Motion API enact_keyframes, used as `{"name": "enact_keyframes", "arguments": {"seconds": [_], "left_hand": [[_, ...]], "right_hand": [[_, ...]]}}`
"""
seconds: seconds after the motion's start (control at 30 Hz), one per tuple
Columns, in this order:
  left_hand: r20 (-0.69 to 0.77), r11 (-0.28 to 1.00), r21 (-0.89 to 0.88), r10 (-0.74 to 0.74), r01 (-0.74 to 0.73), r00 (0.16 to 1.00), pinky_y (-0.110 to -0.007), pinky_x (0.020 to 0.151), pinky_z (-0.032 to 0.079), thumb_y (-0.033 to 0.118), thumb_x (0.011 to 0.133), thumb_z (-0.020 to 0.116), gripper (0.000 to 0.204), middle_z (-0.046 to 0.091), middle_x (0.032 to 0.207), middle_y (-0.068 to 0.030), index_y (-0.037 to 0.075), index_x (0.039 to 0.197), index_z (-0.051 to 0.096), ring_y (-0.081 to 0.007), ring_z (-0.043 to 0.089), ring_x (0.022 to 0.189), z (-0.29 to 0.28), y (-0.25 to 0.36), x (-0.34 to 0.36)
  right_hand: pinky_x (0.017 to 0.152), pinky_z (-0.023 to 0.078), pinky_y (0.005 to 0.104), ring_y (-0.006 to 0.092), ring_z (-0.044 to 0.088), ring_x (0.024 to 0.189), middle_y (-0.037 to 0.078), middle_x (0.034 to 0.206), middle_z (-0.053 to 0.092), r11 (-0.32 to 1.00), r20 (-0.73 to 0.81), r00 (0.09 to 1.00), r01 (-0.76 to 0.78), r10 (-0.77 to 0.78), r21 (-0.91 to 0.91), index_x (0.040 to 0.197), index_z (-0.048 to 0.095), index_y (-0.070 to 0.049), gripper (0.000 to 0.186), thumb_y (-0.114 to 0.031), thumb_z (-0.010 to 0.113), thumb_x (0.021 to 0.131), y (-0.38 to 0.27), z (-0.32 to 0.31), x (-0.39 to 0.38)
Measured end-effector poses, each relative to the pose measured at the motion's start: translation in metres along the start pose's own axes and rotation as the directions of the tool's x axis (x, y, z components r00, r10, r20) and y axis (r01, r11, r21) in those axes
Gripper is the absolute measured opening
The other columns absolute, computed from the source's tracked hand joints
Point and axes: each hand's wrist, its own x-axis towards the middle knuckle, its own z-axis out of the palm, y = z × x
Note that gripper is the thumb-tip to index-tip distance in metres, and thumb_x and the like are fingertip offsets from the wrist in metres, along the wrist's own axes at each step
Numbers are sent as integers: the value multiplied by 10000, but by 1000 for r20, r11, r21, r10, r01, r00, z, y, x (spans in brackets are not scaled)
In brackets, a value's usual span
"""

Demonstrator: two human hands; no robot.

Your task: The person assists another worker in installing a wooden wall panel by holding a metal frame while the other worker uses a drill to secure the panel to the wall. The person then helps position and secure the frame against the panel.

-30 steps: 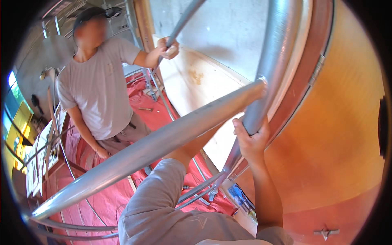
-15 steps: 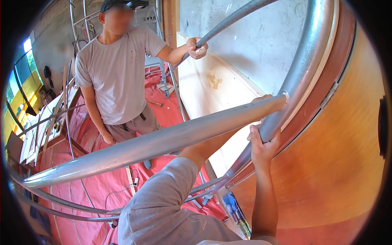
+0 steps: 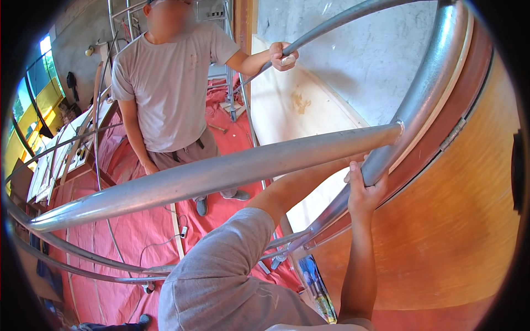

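Observation:
A curved grey metal tube frame fills the near view: a thick crossbar (image 3: 221,167) runs from the left and joins a bent upright tube (image 3: 422,91) on the right. My right hand (image 3: 367,197) is wrapped round the upright tube just below this joint. My left arm passes beneath the crossbar, and my left hand (image 3: 356,160) is at the back of the tubes near the joint, its fingers mostly hidden. Across the frame, a co-worker in a grey shirt (image 3: 171,88) grips a thinner curved tube (image 3: 342,25) with one hand (image 3: 284,55).
A curved orange-brown panel (image 3: 447,220) with a hinge (image 3: 454,134) borders the tube. Red sheeting (image 3: 221,220) covers the floor, where a hammer (image 3: 217,127) and a cable (image 3: 160,243) lie. Scaffolding (image 3: 229,83) and a pale board (image 3: 298,105) stand behind. A shoe (image 3: 144,320) shows at lower left.
The tubes and co-worker sit slightly farther right in view. My left fingers, earlier showing above the crossbar, are now below it. A shoe has appeared at lower left.

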Motion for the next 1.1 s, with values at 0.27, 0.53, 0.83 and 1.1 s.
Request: {"name": "enact_keyframes", "arguments": {"seconds": [0.27, 0.53, 0.83, 1.1], "left_hand": [[-21, 1000, -19, 3, -3, 1000, -336, 757, 495, 7, 751, 705, 313, 572, 1023, -88, 113, 1043, 671, -242, 579, 868, 10, 12, 5], [-38, 999, -38, -18, 17, 999, -339, 776, 498, -6, 755, 710, 340, 564, 1055, -97, 115, 1072, 676, -250, 575, 886, 22, 20, -7], [-89, 996, -94, -17, 9, 996, -343, 797, 501, -20, 760, 716, 371, 555, 1091, -107, 117, 1103, 680, -260, 570, 906, 33, 3, -19], [-49, 999, -54, -6, 3, 999, -337, 745, 516, -1, 782, 720, 357, 562, 1094, -77, 144, 1106, 689, -235, 580, 924, 46, 20, 0]], "right_hand": [[587, 461, 246, 109, 565, 620, 47, 829, 582, 1000, 1, 1000, -6, 6, 25, 1132, 512, 14, 296, 17, 670, 881, 2, -2, 1], [640, 483, 259, 131, 613, 698, 62, 793, 627, 994, 23, 995, -97, 95, 56, 1274, 451, 29, 526, -37, 743, 841, 10, -5, -2], [772, 486, 328, 212, 613, 811, 99, 945, 619, 997, -21, 997, -73, 73, 3, 1150, 550, 0, 445, -124, 790, 796, 21, -4, -1], [665, 479, 320, 185, 592, 702, 88, 772, 589, 996, -31, 999, 15, -18, -91, 1011, 524, -21, 408, -183, 810, 769, 13, -12, 5]]}}
